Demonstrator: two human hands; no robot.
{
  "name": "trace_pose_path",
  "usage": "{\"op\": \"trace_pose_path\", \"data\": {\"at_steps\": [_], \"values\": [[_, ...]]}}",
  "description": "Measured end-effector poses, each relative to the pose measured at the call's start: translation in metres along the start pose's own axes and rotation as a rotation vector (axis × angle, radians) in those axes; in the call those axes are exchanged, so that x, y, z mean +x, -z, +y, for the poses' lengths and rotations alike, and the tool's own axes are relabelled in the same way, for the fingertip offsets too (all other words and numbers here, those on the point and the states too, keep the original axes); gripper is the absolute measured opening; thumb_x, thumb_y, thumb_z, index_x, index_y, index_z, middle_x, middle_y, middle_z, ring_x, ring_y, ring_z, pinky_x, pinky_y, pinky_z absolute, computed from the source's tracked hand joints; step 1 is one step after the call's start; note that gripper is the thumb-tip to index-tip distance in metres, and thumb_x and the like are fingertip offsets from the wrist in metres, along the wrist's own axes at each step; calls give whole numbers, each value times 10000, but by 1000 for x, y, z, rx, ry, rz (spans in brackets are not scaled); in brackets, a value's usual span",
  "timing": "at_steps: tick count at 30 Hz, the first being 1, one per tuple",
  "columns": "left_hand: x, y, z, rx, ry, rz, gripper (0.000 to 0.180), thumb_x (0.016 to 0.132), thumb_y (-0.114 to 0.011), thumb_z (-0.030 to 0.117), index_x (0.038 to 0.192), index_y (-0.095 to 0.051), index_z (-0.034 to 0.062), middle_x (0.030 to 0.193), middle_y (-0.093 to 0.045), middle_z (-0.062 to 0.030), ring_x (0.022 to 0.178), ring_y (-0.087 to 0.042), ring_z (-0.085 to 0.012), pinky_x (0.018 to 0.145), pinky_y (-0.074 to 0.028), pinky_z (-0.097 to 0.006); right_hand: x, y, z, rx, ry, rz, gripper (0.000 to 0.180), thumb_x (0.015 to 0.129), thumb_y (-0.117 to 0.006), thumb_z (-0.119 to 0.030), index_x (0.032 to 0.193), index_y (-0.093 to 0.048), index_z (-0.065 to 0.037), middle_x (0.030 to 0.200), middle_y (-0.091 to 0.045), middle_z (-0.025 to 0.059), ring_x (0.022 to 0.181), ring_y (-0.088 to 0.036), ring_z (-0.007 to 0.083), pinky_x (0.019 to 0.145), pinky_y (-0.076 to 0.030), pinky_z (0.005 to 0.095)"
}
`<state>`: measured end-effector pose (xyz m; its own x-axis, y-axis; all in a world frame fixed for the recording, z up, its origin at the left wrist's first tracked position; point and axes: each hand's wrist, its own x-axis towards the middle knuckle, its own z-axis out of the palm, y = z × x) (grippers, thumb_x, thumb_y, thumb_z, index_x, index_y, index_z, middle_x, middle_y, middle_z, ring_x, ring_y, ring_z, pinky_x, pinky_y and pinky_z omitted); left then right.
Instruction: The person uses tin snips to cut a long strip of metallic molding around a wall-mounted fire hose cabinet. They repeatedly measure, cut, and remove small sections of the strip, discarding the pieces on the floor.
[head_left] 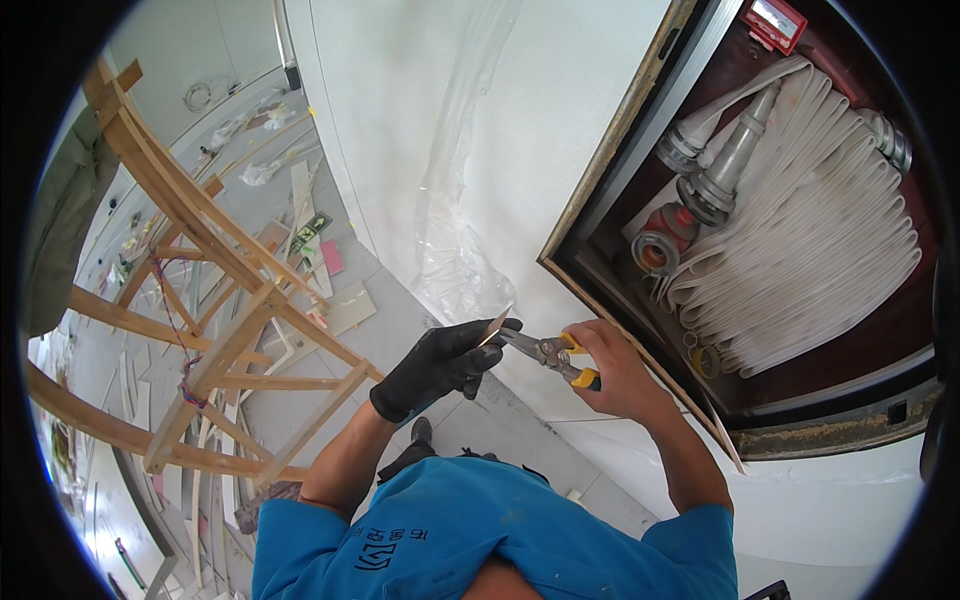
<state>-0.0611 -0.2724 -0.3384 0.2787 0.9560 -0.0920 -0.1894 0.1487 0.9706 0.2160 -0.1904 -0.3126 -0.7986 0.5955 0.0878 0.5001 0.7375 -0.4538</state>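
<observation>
My left hand (438,366), in a black glove, pinches a small thin pale strip (494,327) between thumb and fingers. What the strip is made of I cannot tell. In my bare right hand (622,376) is a pair of pliers (545,350) with yellow and dark handles. Their jaws point left and reach the strip beside the gloved fingertips; whether they grip it is too small to see. Both hands are held out in front of my blue shirt, near the lower left edge of an open wall cabinet (640,190).
Inside the cabinet lie a folded white fire hose (800,220), a metal nozzle (735,160) and a red valve (665,235). A wooden stepladder-like frame (230,350) stands at left. Offcuts and debris litter the tiled floor (340,310) there. Clear plastic film (450,250) hangs on the white wall.
</observation>
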Motion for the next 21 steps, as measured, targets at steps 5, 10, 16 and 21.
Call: {"op": "trace_pose_path", "data": {"at_steps": [5,10,16,21], "values": [[-1,2,-1,1,9,10,478,987,-636,251,1404,-540,37,1048,-670,-59,637,-590,-54,597,-530,-215,2,-1,1,25,-17,-23,713,692,-819,-77,1323,-486,-56,1230,-517,180,1166,-508,343,1018,-421,400],[-1,2,-4,-7,2,18,466,986,-635,235,1394,-544,30,1249,-640,-85,639,-592,-53,593,-532,-218,2,-1,1,6,-6,-17,700,698,-820,-82,1316,-494,-51,1230,-523,174,1163,-512,338,1017,-423,396],[-2,2,-2,9,24,1,456,989,-629,224,1394,-545,30,1250,-642,-86,638,-592,-57,596,-532,-221,0,-2,1,2,-4,-17,698,700,-823,-86,1316,-495,-56,1225,-527,175,1170,-509,333,1021,-421,396],[-2,3,-3,17,17,-14,470,985,-637,245,1392,-547,28,1214,-653,-84,645,-595,-60,601,-535,-223,-1,0,1,-4,3,-25,693,700,-825,-89,1309,-496,-51,1226,-529,175,1172,-509,333,1025,-421,394]]}}
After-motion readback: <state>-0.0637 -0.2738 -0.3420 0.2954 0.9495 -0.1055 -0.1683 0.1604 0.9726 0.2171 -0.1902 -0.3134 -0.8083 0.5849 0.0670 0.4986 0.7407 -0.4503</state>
